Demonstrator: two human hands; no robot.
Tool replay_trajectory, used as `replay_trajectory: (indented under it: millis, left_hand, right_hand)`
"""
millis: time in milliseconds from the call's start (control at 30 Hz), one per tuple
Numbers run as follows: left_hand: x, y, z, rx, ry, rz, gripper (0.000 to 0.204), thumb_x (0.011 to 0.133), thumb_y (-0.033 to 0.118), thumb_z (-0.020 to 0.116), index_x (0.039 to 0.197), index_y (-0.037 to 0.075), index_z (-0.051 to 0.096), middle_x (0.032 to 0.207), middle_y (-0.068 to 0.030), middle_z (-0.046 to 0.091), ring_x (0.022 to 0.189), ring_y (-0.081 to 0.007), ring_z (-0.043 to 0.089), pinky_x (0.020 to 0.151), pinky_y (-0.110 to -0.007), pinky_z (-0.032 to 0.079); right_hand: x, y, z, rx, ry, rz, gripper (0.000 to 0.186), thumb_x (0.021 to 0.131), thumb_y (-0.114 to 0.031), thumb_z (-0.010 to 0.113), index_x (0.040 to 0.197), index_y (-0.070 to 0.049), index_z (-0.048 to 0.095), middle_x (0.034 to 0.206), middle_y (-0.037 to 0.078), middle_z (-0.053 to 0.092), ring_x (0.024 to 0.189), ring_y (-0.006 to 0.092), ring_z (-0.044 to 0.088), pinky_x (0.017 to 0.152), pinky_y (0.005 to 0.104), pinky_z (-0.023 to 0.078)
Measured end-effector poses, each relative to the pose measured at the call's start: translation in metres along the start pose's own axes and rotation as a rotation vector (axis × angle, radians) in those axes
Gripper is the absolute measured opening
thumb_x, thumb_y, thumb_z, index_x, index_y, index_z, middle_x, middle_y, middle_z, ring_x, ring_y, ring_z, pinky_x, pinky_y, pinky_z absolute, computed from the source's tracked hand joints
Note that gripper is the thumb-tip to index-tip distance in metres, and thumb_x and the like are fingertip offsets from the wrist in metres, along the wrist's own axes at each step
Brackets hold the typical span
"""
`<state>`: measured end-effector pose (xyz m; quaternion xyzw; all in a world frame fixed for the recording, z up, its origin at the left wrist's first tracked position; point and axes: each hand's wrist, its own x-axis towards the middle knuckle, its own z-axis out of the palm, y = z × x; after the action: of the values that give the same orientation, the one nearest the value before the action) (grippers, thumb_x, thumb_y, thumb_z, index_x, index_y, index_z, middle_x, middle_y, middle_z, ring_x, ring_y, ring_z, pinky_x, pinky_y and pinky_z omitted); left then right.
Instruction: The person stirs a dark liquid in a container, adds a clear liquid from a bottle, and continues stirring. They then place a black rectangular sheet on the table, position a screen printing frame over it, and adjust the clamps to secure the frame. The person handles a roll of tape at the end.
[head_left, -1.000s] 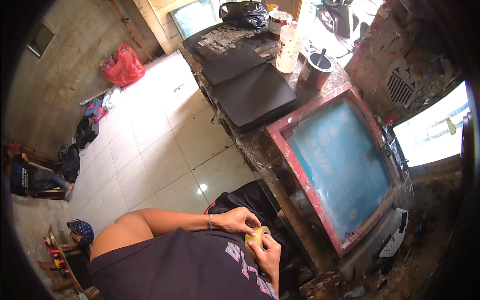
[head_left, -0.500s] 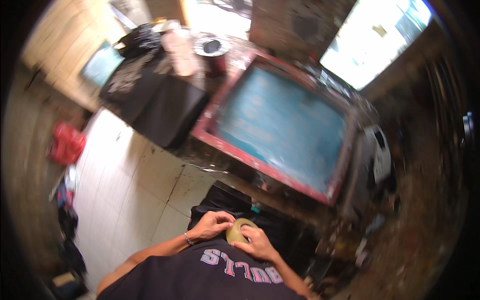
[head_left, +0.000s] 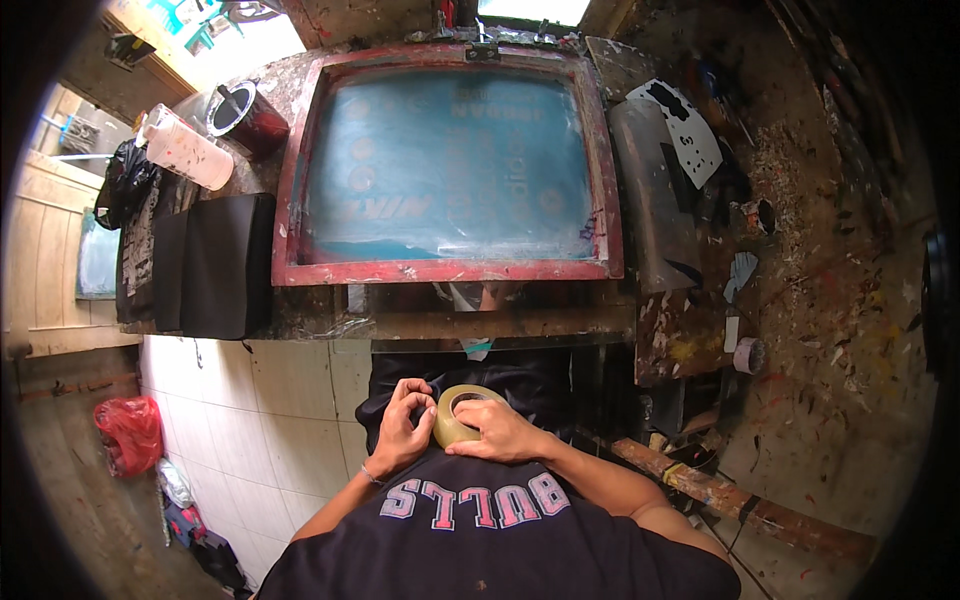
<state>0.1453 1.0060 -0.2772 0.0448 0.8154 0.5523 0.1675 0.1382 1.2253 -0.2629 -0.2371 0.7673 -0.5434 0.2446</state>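
A wide roll of yellowish clear packing tape [head_left: 445, 425] is held close in front of my chest. My right hand [head_left: 495, 428] grips it, with fingers inside the core and the thumb on the outer face. Just left of the roll, my left hand [head_left: 403, 428] has its fingers curled and the thumb drawn up to the forefinger. Whether a tape end lies in that pinch is too small to tell. Beyond both hands, a red-framed printing screen [head_left: 450, 272] with blue mesh lies on the workbench.
Left of the screen are a black padded block [head_left: 228, 268], a pale bottle [head_left: 190, 150] and a dark paint tub [head_left: 255, 125]. A stencil sheet [head_left: 690, 140] lies to the right, above a paint-stained wooden board [head_left: 680, 350]. On the floor at left sits a red plastic bag [head_left: 130, 435].
The view has turned and levelled, so the screen now sits straight ahead. My right hand still holds the tape roll; my left hand's fingers have curled up beside it.
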Motion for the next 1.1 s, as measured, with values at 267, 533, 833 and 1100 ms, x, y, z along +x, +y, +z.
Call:
replay_trajectory:
  millis: [267,533,833,1100]
  left_hand:
    - [-0.006,-0.004,0.008,-0.314,0.090,-0.086,0.013,0.093,0.000,0.063,0.105,-0.004,0.069,0.120,-0.0128,0.063,0.105,-0.0194,0.067,0.090,-0.029,0.055]
    - [-0.010,0.003,0.005,-0.211,0.081,-0.207,0.017,0.094,0.006,0.069,0.106,-0.004,0.075,0.116,-0.0103,0.075,0.097,-0.0146,0.073,0.090,-0.027,0.056]
    - [-0.008,0.002,0.007,-0.408,0.054,-0.315,0.017,0.095,0.004,0.068,0.107,-0.006,0.074,0.116,-0.0095,0.075,0.101,-0.0139,0.070,0.091,-0.028,0.056]
    - [-0.009,-0.005,0.008,-0.441,0.040,-0.347,0.021,0.096,0.002,0.067,0.114,-0.006,0.073,0.116,-0.0111,0.074,0.102,-0.0130,0.069,0.094,-0.028,0.056]
  right_hand:
    - [0.003,0.002,-0.003,0.027,-0.001,0.019,0.040,0.082,-0.031,0.080,0.086,0.006,0.064,0.090,0.019,0.063,0.084,0.0365,0.063,0.077,0.0432,0.049]
    - [0.006,0.011,0.004,0.065,0.071,0.021,0.039,0.079,-0.032,0.078,0.082,0.005,0.064,0.081,0.020,0.062,0.077,0.0369,0.062,0.071,0.0459,0.048]
    - [0.004,0.014,0.009,0.035,0.093,0.051,0.042,0.079,-0.033,0.078,0.078,0.005,0.061,0.080,0.020,0.061,0.077,0.0373,0.062,0.072,0.0467,0.048]
    - [0.004,0.010,0.008,0.044,0.109,0.054,0.041,0.080,-0.032,0.077,0.080,0.006,0.061,0.081,0.021,0.061,0.079,0.0390,0.062,0.074,0.0480,0.048]
